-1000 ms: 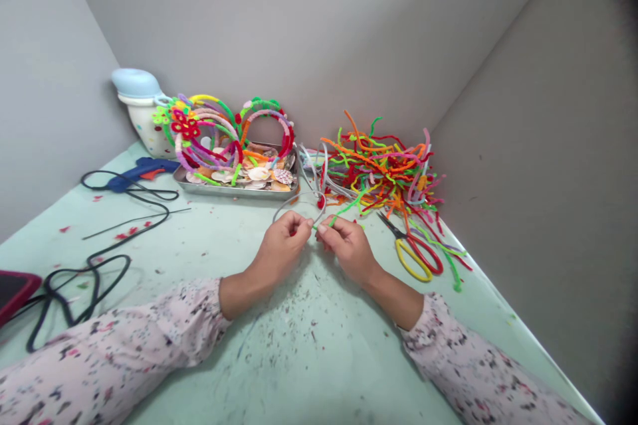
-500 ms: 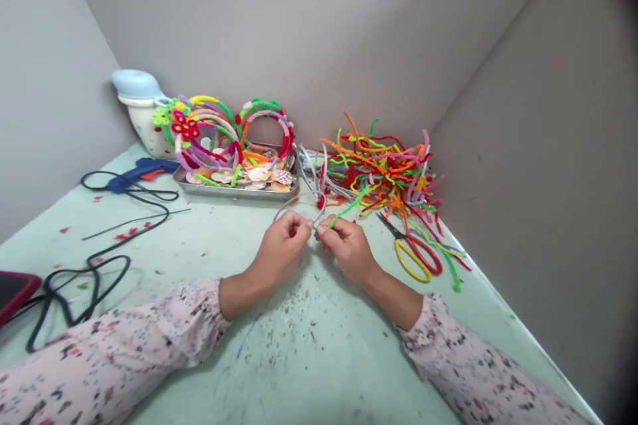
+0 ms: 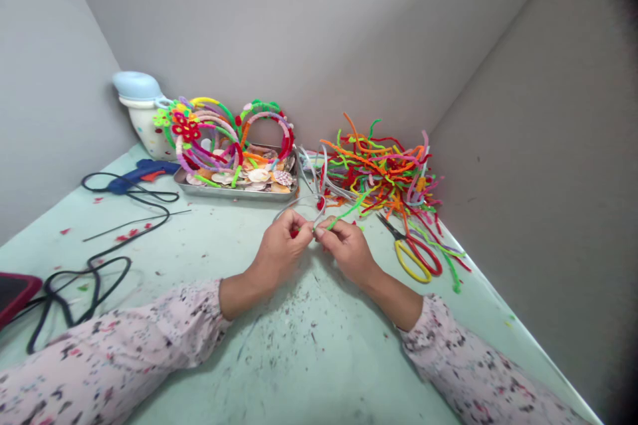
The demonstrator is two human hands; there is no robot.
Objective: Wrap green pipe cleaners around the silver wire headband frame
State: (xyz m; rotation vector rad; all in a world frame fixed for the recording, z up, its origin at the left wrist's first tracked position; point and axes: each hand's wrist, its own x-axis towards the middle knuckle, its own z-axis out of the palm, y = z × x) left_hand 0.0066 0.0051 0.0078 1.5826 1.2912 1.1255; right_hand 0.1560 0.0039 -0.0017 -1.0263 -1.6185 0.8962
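While left hand [image 3: 279, 251] pinches thin grey headband hoop [image 3: 298, 199] | right hand [image 3: 349, 251] pinches fuzzy green pipe cleaner [image 3: 343, 214] | step: wrapping, likely | next: firm tension

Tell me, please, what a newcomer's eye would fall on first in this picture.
The tangled pile of bright pipe cleaners at the back right stands out most, with red-and-yellow scissors lying in front of it. At the centre, the left hand and right hand meet, pinching a green pipe cleaner against a thin grey headband. Back left, a metal tray holds decorated headbands and seashells.
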